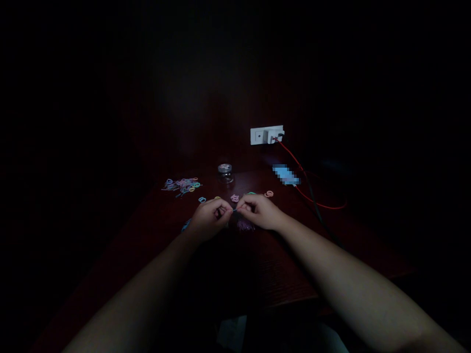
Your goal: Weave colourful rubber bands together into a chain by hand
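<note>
"Forearms (349, 282) reach in nearest us. What's in the grip?"
"Left hand (210, 219) and right hand (260, 212) both pinch a thin bluish band (234, 210), stretched between their fingertips."
"And around the grip?"
"Pink bands (234, 198) just beyond, a purple pile (246, 225) just nearer us, mixed bands (183, 185) farther left, a lidded jar (225, 173) behind, all on the tabletop (287, 274)."

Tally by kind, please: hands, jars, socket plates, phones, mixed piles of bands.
Hands: 2 (left hand, right hand)
Jar: 1
Socket plate: 1
Phone: 1
Mixed pile of bands: 1
Total: 6
Single bands are too small to count.
</note>
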`<state>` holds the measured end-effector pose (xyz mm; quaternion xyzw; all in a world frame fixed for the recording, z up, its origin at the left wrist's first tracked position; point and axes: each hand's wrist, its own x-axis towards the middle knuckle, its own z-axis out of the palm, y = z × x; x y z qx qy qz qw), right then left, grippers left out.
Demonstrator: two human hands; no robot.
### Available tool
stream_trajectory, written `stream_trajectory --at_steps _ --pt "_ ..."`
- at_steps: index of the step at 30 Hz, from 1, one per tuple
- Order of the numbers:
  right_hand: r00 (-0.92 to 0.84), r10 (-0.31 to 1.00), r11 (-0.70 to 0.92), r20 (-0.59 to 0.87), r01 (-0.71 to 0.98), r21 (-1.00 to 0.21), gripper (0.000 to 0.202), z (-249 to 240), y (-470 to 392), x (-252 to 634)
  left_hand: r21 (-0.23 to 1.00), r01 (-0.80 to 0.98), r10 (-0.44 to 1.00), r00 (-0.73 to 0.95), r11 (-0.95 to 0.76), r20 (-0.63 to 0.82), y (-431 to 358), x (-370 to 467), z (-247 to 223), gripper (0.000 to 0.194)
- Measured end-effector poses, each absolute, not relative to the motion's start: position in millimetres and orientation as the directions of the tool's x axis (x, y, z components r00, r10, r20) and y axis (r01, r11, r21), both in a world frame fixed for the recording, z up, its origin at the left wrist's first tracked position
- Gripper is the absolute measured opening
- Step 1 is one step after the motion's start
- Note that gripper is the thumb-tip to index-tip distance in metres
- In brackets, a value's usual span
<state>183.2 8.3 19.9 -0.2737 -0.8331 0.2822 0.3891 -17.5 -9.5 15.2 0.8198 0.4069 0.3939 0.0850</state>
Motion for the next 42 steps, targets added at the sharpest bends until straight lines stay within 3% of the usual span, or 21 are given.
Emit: stream_trajectory --at_steps 11,15,31,34,42 --pt "-0.493 0.708 0.657 0.505 0.201 -0.726 0.010 16.7 13.4 188.2 0.457 0.611 0.737 0.345 -0.647 0.582 -9.5 -21.1 15.9 0.010" --pt "-0.549 0.692 0.645 0.469 0.180 -0.742 0.020 14.2 13.8 186.7 0.472 0.600 0.741 0.345 -0.646 0.576 -10.2 -20.0 16.4 0.011" --pt "-0.510 0.717 0.639 0.476 0.207 -0.741 0.010 17.6 14.6 188.7 0.468 0.609 0.745 0.345 -0.640 0.571 -10.7 -21.7 17.3 0.010" --pt "-0.542 0.709 0.624 0.451 0.186 -0.759 0.018 16.2 13.9 187.0 0.467 0.614 0.749 0.347 -0.636 0.565 -10.3 -21.1 16.7 0.010" --pt "-0.567 0.677 0.677 0.469 0.231 -0.699 0.008 15.3 15.0 183.8 0.446 0.618 0.744 0.387 -0.648 0.545 -9.9 -18.3 15.0 0.010"
